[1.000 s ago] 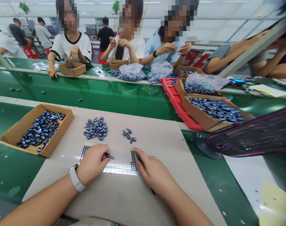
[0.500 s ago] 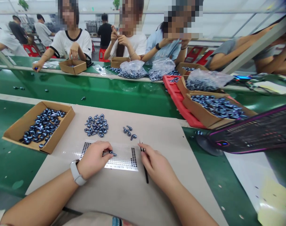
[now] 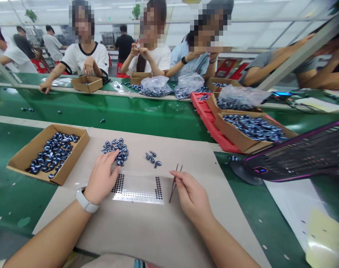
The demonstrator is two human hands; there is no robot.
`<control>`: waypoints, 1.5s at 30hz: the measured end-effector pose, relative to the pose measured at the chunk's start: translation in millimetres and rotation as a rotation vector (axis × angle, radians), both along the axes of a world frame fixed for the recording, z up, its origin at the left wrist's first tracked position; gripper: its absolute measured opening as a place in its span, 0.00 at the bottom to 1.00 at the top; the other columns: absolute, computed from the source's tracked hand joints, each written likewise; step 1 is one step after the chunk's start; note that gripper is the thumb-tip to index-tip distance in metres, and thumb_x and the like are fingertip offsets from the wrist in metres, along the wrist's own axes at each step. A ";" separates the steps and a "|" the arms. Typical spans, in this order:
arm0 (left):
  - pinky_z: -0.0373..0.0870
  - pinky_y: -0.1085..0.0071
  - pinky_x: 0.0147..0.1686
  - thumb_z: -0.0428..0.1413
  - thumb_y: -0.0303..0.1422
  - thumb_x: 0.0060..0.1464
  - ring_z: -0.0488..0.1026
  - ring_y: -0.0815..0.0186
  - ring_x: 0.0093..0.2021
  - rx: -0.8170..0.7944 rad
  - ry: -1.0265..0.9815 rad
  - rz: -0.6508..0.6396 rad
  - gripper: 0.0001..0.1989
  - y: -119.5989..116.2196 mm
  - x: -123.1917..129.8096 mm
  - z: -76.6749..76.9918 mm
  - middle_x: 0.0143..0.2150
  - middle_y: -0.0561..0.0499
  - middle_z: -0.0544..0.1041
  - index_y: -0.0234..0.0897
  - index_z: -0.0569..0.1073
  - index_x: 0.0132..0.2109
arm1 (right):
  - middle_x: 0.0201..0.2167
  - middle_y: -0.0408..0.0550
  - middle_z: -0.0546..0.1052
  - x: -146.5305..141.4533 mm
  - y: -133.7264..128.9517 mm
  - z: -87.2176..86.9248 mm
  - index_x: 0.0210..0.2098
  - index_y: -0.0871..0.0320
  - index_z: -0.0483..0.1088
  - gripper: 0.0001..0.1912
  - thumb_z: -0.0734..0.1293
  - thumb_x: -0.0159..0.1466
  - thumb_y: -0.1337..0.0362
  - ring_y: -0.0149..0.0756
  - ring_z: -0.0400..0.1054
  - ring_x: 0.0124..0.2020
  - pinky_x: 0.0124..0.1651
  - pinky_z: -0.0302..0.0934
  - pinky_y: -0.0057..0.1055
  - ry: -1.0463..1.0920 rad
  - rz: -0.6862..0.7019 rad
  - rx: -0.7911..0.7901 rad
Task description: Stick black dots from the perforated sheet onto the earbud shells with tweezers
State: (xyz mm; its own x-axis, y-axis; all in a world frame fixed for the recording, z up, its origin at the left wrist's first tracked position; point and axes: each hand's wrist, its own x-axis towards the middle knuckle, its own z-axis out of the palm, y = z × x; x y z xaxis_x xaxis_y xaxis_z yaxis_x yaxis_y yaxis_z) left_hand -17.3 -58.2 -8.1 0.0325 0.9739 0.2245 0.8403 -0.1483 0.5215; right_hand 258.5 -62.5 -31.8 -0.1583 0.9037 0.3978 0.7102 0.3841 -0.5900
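My left hand (image 3: 102, 175), with a grey watch on its wrist, reaches over the near-left side of a pile of dark blue earbuds (image 3: 121, 147). Its fingers are stretched out and the thumb stands apart, with no earbud seen in its grasp. My right hand (image 3: 190, 191) pinches a pair of dark tweezers (image 3: 173, 186), tips pointing away from me and spread apart. Between the hands lies a clear sheet (image 3: 138, 195) with rows of small black dots, its left edge partly covered by my left hand. A smaller group of earbuds (image 3: 152, 159) rests beyond the sheet.
A cardboard box (image 3: 77, 163) of earbuds stands at left on the beige mat (image 3: 147, 230). More filled boxes (image 3: 242, 137) sit on a red tray (image 3: 205, 115) at back right. A black fan-like device (image 3: 294, 156) leans in from the right. Co-workers sit across the green bench (image 3: 147, 111).
My left hand has left the sheet and moved up and left to the pile; the earbud it held is no longer seen in it. The tweezers have turned slightly in my right hand.
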 end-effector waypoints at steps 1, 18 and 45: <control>0.62 0.49 0.59 0.50 0.29 0.61 0.64 0.50 0.60 0.008 0.015 0.015 0.22 -0.3 -0.5 -0.8 0.61 0.41 0.70 0.37 0.67 0.61 | 0.27 0.47 0.75 0.3 -0.8 1.1 0.43 0.55 0.74 0.16 0.55 0.69 0.63 0.39 0.72 0.31 0.36 0.66 0.35 0.017 -0.010 0.026; 0.67 0.53 0.53 0.57 0.31 0.59 0.71 0.50 0.51 -0.112 0.121 -0.343 0.14 50.7 99.3 3.6 0.47 0.42 0.76 0.37 0.76 0.51 | 0.30 0.49 0.76 6.6 0.5 3.4 0.42 0.56 0.74 0.16 0.56 0.69 0.60 0.40 0.72 0.32 0.38 0.66 0.36 0.173 -0.098 0.066; 0.60 0.74 0.27 0.55 0.23 0.47 0.64 0.70 0.25 -0.461 -0.515 -0.439 0.08 51.5 99.3 21.6 0.24 0.59 0.66 0.37 0.69 0.36 | 0.30 0.46 0.73 7.0 4.7 2.7 0.39 0.54 0.70 0.08 0.61 0.63 0.70 0.41 0.68 0.34 0.39 0.64 0.38 0.145 -0.131 0.214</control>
